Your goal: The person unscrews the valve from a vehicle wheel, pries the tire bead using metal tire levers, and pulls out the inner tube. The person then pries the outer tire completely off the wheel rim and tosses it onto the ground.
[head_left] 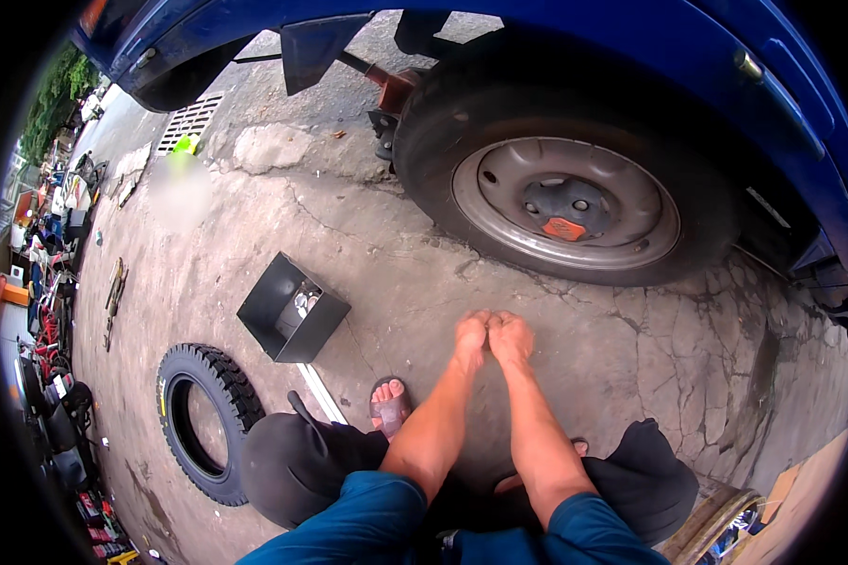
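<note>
My left hand (471,337) and my right hand (510,336) are side by side and touching, arms stretched out over the concrete in front of me. The fingers of both look curled in. Whatever they hold, if anything, is hidden. Just beyond them stands a vehicle wheel (567,198), its dark tyre (433,160) round a worn silver steel rim with an orange-red patch near the hub. The hands are apart from it. To the left of my hands an open black box (316,325) holds small items I cannot make out.
A loose knobbly tyre (245,381) lies at the lower left, near a white strip (319,394). The blue vehicle body (575,28) overhangs the wheel. Farther left are a metal tool (115,292), a drain grate (190,122) and a row of clutter. A round metal-rimmed container (716,527) is at lower right.
</note>
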A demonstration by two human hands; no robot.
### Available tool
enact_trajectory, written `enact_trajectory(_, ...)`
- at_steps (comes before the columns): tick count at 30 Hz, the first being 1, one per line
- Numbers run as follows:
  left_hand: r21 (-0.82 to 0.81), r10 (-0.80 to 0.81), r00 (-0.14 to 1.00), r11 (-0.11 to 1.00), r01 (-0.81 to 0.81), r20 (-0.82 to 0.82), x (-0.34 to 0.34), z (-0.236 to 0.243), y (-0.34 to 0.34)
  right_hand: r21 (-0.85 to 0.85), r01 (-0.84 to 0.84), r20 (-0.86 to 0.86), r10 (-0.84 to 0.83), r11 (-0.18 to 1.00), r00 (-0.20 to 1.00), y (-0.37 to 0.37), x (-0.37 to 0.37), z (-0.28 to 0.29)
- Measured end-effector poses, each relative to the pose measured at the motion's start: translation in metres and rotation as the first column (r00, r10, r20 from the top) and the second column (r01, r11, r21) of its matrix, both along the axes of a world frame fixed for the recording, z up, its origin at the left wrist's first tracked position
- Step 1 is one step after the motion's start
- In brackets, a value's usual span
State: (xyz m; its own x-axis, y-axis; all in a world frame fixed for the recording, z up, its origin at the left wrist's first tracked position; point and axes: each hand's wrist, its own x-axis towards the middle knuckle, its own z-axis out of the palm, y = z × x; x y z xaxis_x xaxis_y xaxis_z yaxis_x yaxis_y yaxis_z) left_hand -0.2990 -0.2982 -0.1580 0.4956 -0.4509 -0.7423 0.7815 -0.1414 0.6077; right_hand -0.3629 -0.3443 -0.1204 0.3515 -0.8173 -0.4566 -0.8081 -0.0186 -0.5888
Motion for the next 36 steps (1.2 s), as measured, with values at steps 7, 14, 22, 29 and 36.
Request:
enact_trajectory(7, 0.062, -0.189, 0.981, 0.981, 0.186, 0.051, 0.014, 0.010, 0.025, 0.721, 0.196, 0.292, -0.549, 0.664, 0.783, 0.004, -0.003, -0.038)
enact_trajectory(14, -0.040, -0.236, 0.970, 0.971, 0.234, -0.064, 0.033, 0.009, 0.043, 0.764, 0.012, 0.264, -0.330, 0.645, 0.906, -0.014, 0.004, -0.027)
enact_trajectory(22, -0.281, -0.141, 0.981, 0.955, 0.098, -0.137, 0.050, -0.004, 0.051, 0.863, -0.164, 0.363, -0.361, 0.478, 0.859, -0.008, 0.012, -0.022)
enact_trajectory(29, 0.854, -0.769, 0.483, 0.515, 0.079, 0.419, 0.115, 0.024, 0.090, -0.338, -0.941, -0.601, 0.770, -0.003, 0.213, -0.059, 0.035, 0.053)
enact_trajectory(36, 0.930, -0.876, 0.328, 0.368, -0.019, 0.354, 0.110, 0.013, 0.141, -0.376, -0.912, -0.713, 0.680, -0.163, 0.172, -0.138, -0.031, 0.131)
